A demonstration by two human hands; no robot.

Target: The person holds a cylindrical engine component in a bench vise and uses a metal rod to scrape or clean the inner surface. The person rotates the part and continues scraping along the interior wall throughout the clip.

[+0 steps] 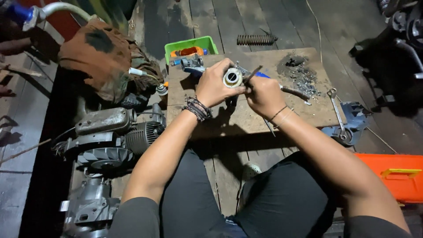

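While the person sits over a wooden board laid on a dark plank floor, items read from left as follows. Far left: a stained brown rag heaped on the floor; below it a finned grey engine block lying on its side. Behind the board: a green plastic tray holding small parts. Centre, above the board: the left hand, clenched around a small round metal part with a pale circular face turned towards the camera. Just beside it: the right hand, gripping a thin dark tool whose tip touches that face. Right on the board: a heap of grey grit, then a spanner overhanging the edge. Far right: an orange case.
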